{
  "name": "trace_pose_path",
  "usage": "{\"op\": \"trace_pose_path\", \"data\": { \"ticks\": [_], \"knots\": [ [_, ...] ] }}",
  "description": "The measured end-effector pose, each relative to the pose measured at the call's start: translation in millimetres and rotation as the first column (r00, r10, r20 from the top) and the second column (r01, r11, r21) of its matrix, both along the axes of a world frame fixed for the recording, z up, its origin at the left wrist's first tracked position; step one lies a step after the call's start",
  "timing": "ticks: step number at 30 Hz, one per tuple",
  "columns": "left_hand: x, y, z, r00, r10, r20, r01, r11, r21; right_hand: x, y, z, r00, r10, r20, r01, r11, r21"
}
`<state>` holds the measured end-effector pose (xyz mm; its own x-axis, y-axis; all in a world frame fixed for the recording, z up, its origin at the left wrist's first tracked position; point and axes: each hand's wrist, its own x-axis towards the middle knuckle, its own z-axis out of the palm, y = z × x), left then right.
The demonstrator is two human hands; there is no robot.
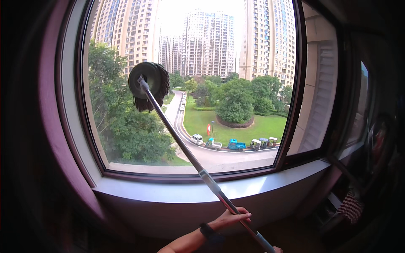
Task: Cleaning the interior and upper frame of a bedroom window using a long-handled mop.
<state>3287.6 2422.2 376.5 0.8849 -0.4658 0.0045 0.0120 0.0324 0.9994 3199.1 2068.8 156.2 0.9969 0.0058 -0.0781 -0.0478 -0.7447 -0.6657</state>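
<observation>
A spin mop with a long metal pole (174, 134) slants up from the bottom edge towards the upper left. Its round mop head (145, 82), fringed with dark strands, is up against the window pane (196, 110), left of the middle; whether it touches the glass I cannot tell. My left hand (232, 216), with a dark band on the wrist, is wrapped around the lower pole below the grey joint collar (208, 181). At the bottom edge only a small part of my right hand (277, 249) shows, around the pole near its blue-grey grip (265, 243).
A white windowsill (177, 191) runs below the dark window frame (152, 177). A pink curtain or trim (52, 104) borders the left side. To the right are a second window section (319, 95) and a striped cloth (350, 207) in shadow. Outside are trees, parked vehicles and towers.
</observation>
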Motion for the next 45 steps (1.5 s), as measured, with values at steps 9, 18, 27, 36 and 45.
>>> {"op": "trace_pose_path", "data": {
  "ticks": [9, 18, 27, 36, 45],
  "knots": [
    [105.4, 139.5, 250.3, 0.819, 0.293, 0.493, -0.346, 0.938, 0.016, 132.1, 222.3, 191.2, 0.94, 0.34, -0.018, -0.284, 0.811, 0.511],
    [106.9, 181.1, 468.3, 0.278, 0.677, 0.681, -0.668, 0.646, -0.369, 138.6, 299.1, 356.5, 0.771, 0.34, 0.538, -0.612, 0.626, 0.483],
    [111.0, 140.6, 440.0, 0.297, 0.691, 0.659, -0.654, 0.65, -0.387, 135.0, 247.3, 334.8, 0.72, 0.306, 0.623, -0.636, 0.65, 0.416],
    [115.7, 24.5, 223.2, 0.538, 0.658, 0.527, -0.536, 0.749, -0.389, 133.0, 102.6, 183.0, 0.889, 0.326, 0.322, -0.44, 0.805, 0.397],
    [60.7, -87.5, 23.1, 0.785, 0.581, 0.214, -0.482, 0.791, -0.376, 76.6, -76.0, 61.9, 0.96, 0.246, -0.133, -0.227, 0.963, 0.143]
  ]
}}
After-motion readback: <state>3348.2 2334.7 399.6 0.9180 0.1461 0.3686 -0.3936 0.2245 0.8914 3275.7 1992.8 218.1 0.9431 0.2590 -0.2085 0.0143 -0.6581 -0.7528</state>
